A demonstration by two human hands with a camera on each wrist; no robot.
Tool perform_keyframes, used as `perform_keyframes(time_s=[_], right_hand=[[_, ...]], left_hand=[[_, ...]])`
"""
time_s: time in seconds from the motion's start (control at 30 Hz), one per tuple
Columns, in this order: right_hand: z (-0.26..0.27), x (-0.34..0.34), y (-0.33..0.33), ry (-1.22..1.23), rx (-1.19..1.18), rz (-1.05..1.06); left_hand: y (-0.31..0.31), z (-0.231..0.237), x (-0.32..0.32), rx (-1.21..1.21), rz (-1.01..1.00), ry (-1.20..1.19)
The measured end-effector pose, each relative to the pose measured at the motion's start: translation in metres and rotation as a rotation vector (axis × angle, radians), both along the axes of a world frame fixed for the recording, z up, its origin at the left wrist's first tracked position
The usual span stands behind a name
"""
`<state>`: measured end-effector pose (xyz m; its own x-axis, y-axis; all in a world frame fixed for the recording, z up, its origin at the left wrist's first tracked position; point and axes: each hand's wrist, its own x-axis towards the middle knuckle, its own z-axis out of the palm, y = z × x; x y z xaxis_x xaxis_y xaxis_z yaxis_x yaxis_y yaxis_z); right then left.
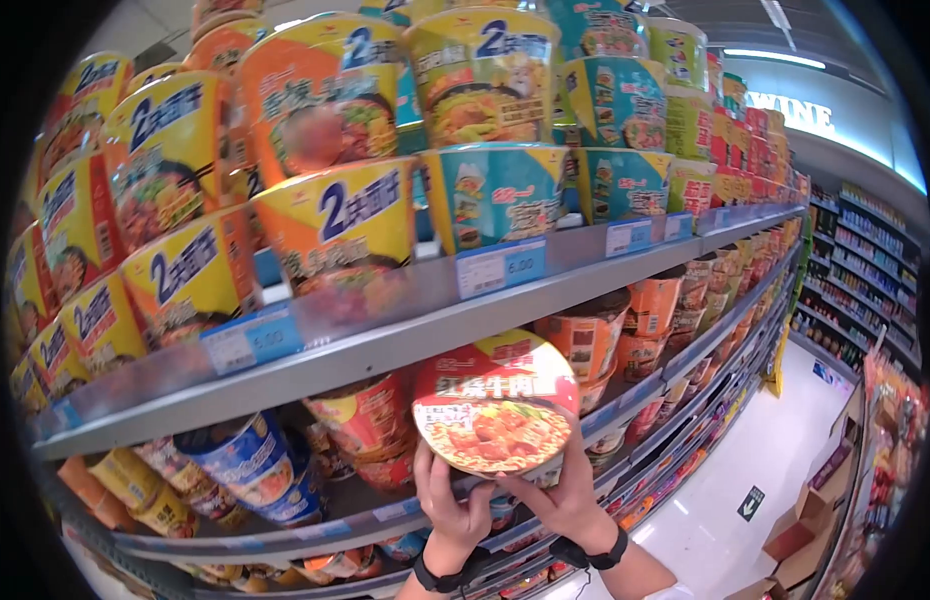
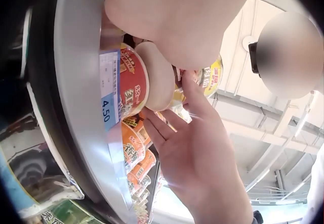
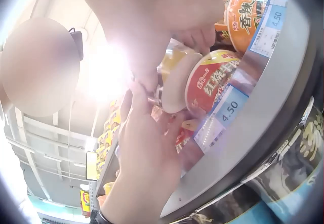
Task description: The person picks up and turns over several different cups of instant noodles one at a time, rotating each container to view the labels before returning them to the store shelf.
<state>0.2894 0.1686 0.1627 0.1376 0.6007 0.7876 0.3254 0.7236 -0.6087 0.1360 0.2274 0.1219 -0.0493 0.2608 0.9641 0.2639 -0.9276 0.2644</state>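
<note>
Both hands hold a red instant noodle cup [image 1: 497, 405] in front of the lower shelf, its lid tilted up toward the head camera. The lid shows a beef noodle picture and a yellow patch. My left hand [image 1: 451, 505] grips the cup's lower left side, and my right hand [image 1: 565, 490] its lower right, the thumbs near the rim. In the left wrist view the cup's white base [image 2: 158, 77] faces the shelf, close to a red cup [image 2: 134, 80] standing there. The right wrist view shows the base [image 3: 178, 85] between the two hands.
A metal shelf edge [image 1: 365, 370] with price tags [image 1: 500, 268] runs above the held cup. Larger noodle tubs [image 1: 335, 225] are stacked on that shelf. Blue cups [image 1: 255, 465] and orange cups [image 1: 585, 330] fill the shelf below. At right is an aisle floor [image 1: 700, 490] with cardboard boxes [image 1: 800, 525].
</note>
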Motion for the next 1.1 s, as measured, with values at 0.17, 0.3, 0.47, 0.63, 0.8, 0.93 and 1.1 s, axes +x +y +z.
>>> perform_keyframes(time_s=[0.17,0.3,0.47,0.63,0.8,0.93,1.1], right_hand=[[-0.011,0.007,0.027,-0.117,0.172,-0.268],[0.012,0.014,0.033,-0.186,0.211,-0.391],[0.014,0.048,0.042,-0.162,0.478,-0.573],[0.023,0.086,0.074,0.014,0.326,-0.593],[0.019,0.101,0.087,0.123,0.096,-0.342],[0.013,0.106,0.09,0.126,0.04,-0.329],[0.005,0.103,0.098,0.304,0.196,-0.186]], left_hand=[[0.0,0.013,0.008,-0.023,0.19,0.12],[-0.012,0.025,0.014,-0.037,0.308,0.218],[-0.009,0.019,0.025,-0.117,0.438,0.238],[-0.013,0.041,0.036,-0.048,0.47,0.214],[-0.01,0.027,0.036,-0.075,0.531,0.257],[-0.009,0.025,0.041,-0.093,0.584,0.247],[-0.009,0.024,0.043,-0.094,0.587,0.219]])
